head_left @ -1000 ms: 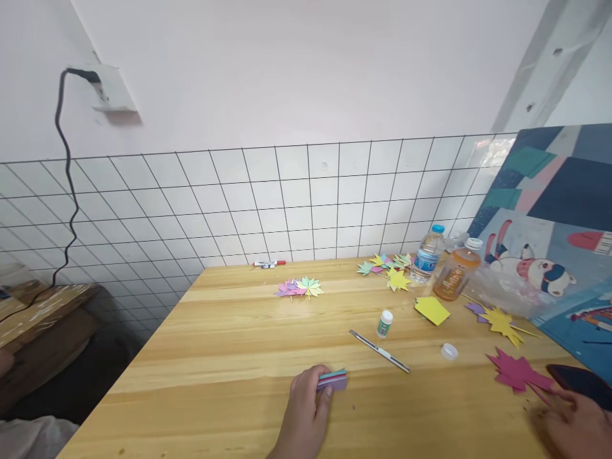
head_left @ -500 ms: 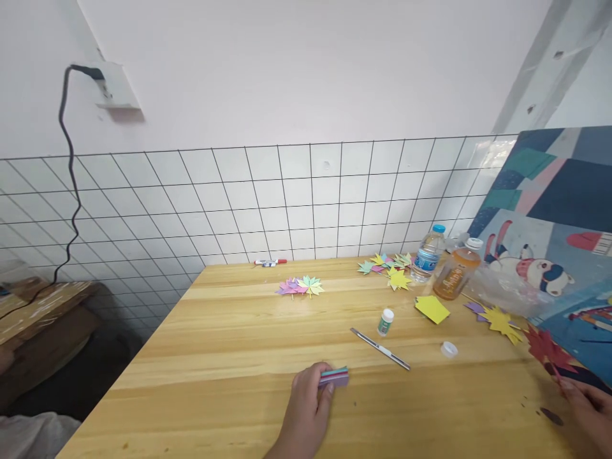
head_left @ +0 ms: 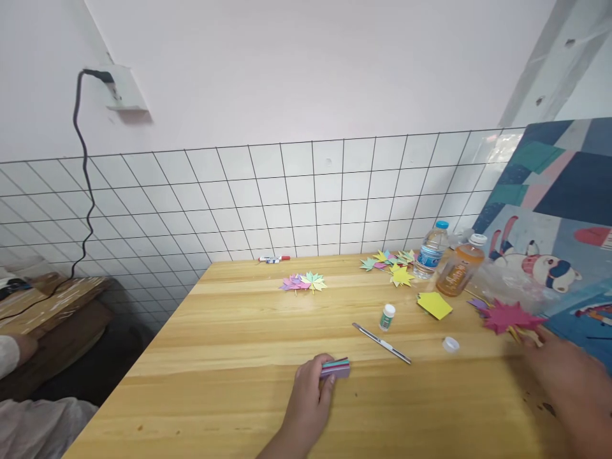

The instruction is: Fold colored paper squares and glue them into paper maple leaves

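My left hand [head_left: 306, 392] rests on the wooden table, its thumb and fingers closed around a small stack of coloured paper [head_left: 340, 369] with teal, red and purple layers. At the far right, my right hand [head_left: 567, 370], a little blurred, has its fingertips at the lower right edge of a red paper maple leaf [head_left: 511, 316]. That leaf covers most of a yellow one beneath it. A purple paper leaf [head_left: 477, 304] peeks out to its left. Close by are a white cap [head_left: 450, 345] and a yellow paper piece [head_left: 434, 305].
A utility knife [head_left: 382, 343] and small glue bottle [head_left: 387, 317] lie mid-table. Behind are paper leaves [head_left: 302, 282], more leaves [head_left: 388, 260], a marker [head_left: 274, 259], a water bottle [head_left: 431, 250] and an orange drink bottle [head_left: 461, 265]. Someone's sleeve [head_left: 43, 427] shows at left.
My right hand has moved left and up with the red paper leaf, bringing it over the yellow leaf. My left hand keeps its hold on the paper stack.
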Demonstrator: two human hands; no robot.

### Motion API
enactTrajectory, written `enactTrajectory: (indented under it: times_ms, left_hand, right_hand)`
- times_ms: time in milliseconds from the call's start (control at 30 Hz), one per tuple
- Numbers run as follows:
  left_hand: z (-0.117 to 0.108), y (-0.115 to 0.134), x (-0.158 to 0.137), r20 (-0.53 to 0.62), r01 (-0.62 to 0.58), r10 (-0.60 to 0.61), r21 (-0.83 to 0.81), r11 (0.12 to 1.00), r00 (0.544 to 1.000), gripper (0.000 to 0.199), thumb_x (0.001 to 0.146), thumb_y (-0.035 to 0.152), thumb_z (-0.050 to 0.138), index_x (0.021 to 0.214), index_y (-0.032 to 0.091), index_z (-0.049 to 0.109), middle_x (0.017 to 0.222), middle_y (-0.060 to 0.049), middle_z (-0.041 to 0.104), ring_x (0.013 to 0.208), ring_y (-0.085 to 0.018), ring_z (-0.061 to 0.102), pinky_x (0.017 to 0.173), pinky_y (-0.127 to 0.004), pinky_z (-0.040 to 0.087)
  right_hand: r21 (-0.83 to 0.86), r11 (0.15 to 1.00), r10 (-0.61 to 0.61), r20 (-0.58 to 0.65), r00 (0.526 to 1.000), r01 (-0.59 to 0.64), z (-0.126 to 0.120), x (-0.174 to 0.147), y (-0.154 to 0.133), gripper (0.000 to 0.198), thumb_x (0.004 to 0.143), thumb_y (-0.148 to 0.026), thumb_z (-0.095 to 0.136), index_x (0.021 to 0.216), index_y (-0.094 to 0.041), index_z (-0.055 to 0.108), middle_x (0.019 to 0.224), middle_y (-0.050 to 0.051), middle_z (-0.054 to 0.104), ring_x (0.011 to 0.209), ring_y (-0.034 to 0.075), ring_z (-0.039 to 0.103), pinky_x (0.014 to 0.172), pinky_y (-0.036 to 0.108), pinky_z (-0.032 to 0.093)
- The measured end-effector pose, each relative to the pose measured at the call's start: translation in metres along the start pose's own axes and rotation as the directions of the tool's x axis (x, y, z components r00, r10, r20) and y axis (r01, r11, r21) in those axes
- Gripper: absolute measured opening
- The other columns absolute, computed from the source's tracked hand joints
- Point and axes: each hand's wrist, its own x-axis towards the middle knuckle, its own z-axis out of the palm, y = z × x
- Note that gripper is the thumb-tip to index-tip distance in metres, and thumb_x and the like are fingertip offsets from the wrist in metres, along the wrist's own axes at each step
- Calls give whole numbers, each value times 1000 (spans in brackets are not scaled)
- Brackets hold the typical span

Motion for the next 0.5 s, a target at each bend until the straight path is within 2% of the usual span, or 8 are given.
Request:
enactTrajectory:
  times_ms: [67, 133, 200, 267, 300, 333, 400, 500]
  left_hand:
    - [1, 0, 0, -1, 3, -3, 0, 1000, 1000, 26, 87, 35, 44, 106, 24, 58, 102, -9, 64, 94, -24, 57, 84, -40, 45]
    - [2, -2, 1, -13, 6, -6, 3, 1000, 1000, 26, 87, 35, 45, 105, 24, 58, 102, -9, 65, 94, -24, 57, 84, -40, 46]
    - [3, -5, 1, -27, 12, -12, 9, 1000, 1000, 28, 86, 35, 46, 109, 24, 57, 106, -9, 64, 97, -24, 57, 85, -40, 46]
    - [4, -7, 0, -39, 22, -21, 17, 1000, 999, 33, 86, 34, 46, 116, 24, 53, 111, -9, 62, 100, -24, 56, 87, -41, 45]
    - [4, -7, 0, -43, 25, -25, 21, 999, 999, 35, 86, 33, 47, 119, 24, 52, 113, -9, 61, 101, -24, 55, 87, -41, 45]
    - [4, -7, 0, -46, 27, -26, 24, 999, 999, 35, 86, 32, 47, 119, 24, 51, 113, -9, 61, 102, -24, 55, 88, -41, 44]
    - [4, -4, 0, -36, 14, -13, 24, 1000, 999, 31, 86, 30, 47, 115, 23, 53, 112, -8, 62, 102, -23, 55, 90, -41, 43]
    - [2, 2, 1, -11, 0, 0, 24, 1000, 1000, 26, 86, 29, 45, 109, 23, 55, 106, -7, 63, 98, -23, 56, 87, -40, 44]
  right_hand:
    - [-91, 994, -50, 100, 994, 59, -5, -26, -41, 38, 72, -42, 53, 93, -17, 72, 85, 25, 66, 57, 26, 60, 46, 36, 30]
    - [-15, 976, -215, 89, 973, 217, -8, -66, -83, 37, 80, -35, 47, 109, -19, 64, 84, 16, 67, 64, 24, 62, 51, 35, 39]
    - [142, 884, -452, 18, 892, 445, -6, -109, -122, 35, 82, -30, 46, 113, -19, 58, 85, 10, 67, 73, 23, 62, 62, 34, 46]
    - [310, 697, -671, -39, 740, 647, -4, -143, -152, 31, 82, -23, 49, 113, -21, 55, 88, 6, 67, 78, 19, 62, 72, 32, 47]
    - [381, 619, -736, -26, 677, 687, -2, -156, -164, 33, 83, -19, 50, 115, -22, 53, 89, 5, 66, 79, 17, 61, 73, 30, 47]
    - [437, 571, -766, -19, 642, 695, -1, -165, -174, 34, 83, -15, 49, 116, -22, 51, 89, 4, 66, 80, 16, 61, 74, 30, 47]
    - [514, 526, -793, 10, 609, 677, 1, -176, -191, 32, 83, -13, 47, 114, -22, 51, 90, 4, 65, 82, 17, 60, 77, 31, 47]
    - [596, 500, -801, 41, 598, 629, 5, -185, -209, 26, 84, -13, 45, 106, -22, 54, 91, 5, 64, 83, 18, 59, 76, 33, 47]
